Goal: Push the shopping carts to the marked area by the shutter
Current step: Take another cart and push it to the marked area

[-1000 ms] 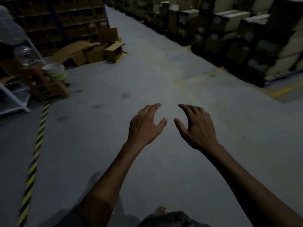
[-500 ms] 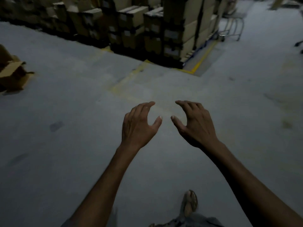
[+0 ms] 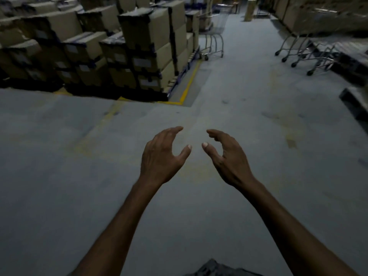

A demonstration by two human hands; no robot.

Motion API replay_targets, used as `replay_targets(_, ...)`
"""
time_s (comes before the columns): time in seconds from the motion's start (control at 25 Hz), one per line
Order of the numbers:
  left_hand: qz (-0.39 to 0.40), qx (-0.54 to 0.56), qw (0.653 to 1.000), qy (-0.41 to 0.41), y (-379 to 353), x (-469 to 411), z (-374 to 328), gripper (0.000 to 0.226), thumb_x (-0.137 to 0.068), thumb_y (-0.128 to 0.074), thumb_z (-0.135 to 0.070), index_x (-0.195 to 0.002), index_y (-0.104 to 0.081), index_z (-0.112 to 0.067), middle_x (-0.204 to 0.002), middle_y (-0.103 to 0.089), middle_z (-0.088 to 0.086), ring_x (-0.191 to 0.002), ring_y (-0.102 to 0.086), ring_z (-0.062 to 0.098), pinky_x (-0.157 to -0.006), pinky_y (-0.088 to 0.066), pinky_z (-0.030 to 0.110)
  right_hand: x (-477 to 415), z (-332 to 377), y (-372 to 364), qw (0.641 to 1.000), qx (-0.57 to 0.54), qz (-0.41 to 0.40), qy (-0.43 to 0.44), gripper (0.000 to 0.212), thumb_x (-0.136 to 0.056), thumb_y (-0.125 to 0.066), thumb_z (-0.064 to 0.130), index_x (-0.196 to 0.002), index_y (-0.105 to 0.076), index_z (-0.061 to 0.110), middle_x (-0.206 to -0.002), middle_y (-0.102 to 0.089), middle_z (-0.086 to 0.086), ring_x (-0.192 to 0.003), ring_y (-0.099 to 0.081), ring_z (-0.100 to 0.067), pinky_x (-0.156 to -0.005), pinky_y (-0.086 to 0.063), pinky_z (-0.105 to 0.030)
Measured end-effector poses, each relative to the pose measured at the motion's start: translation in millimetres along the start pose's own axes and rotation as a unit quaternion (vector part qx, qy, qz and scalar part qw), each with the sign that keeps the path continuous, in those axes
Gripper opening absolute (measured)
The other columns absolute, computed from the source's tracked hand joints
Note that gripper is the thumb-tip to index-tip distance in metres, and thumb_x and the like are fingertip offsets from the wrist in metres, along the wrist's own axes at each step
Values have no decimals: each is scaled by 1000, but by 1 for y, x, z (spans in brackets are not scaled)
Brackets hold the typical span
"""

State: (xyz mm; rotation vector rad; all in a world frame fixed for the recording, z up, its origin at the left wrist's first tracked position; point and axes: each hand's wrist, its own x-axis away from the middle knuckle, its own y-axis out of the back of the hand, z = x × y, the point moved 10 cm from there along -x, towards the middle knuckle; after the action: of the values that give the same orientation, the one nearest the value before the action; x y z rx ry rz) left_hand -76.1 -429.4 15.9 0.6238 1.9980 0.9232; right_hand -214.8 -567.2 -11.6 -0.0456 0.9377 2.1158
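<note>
Grey warehouse floor (image 3: 59, 176), stacked cartons (image 3: 145, 30), labels (image 3: 141, 61) illegible, shopping cart (image 3: 214, 34) beyond

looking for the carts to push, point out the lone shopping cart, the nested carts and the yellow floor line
lone shopping cart (image 3: 220, 23), head view, on its wire basket
nested carts (image 3: 304, 54), head view, on the lower frames
yellow floor line (image 3: 189, 84), head view, mid stretch

Person's left hand (image 3: 161, 158) and right hand (image 3: 231, 162) on bare forearms (image 3: 127, 222), thumbnails (image 3: 189, 146) trimmed short; dark grey mottled garment (image 3: 215, 268) at the bottom edge.
</note>
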Motion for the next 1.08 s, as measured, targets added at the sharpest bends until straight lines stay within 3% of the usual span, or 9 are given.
replay_targets(0.24,24,67,997,7,-80,-107,-30,53,-93,-58,-59,-141,-45,-42,-130,-57,-20,-116,-58,5,-83,-54,34,-98,-86,40,993,-99,-28,-48,46,-96,-51,61,-135,-57,36,-131,-61,16,-118,-57,0,-97,-53,-40)
replay_targets(0.4,38,51,998,-15,-139,-176,-22,53,-93,-59,-58,-141,-49,-37,-128,-61,-16,-114,-58,8,-84,-49,31,-162,-136,45,998,24,-37,-42,46,-99,-52,58,-140,-53,35,-138,-58,13,-124,-51,-5,-96,-44,-31)
replay_targets(0.52,44,44,997,-44,-187,-241,-11,52,-93,-60,-56,-139,-52,-34,-129,-62,-13,-116,-57,12,-88,-47,34,-222,-174,40,995,78,-48,-47,47,-100,-51,57,-141,-52,34,-140,-57,11,-127,-48,-9,-98,-42,-31)
replay_targets(0.76,52,56,991,-107,-265,-394,2,54,-93,-58,-58,-139,-53,-32,-135,-61,-9,-124,-54,15,-95,-45,37,-355,-222,51,983,131,-108,-66,50,-98,-47,60,-140,-52,34,-140,-58,9,-128,-47,-11,-102,-45,-40)
replay_targets(1.08,64,99,979,-164,-363,-562,-35,51,-93,-58,-56,-138,-54,-32,-137,-57,-10,-128,-50,11,-100,-42,35,-495,-312,102,964,152,-186,-115,51,-97,-47,61,-139,-54,34,-139,-59,9,-130,-48,-12,-104,-46,-42)
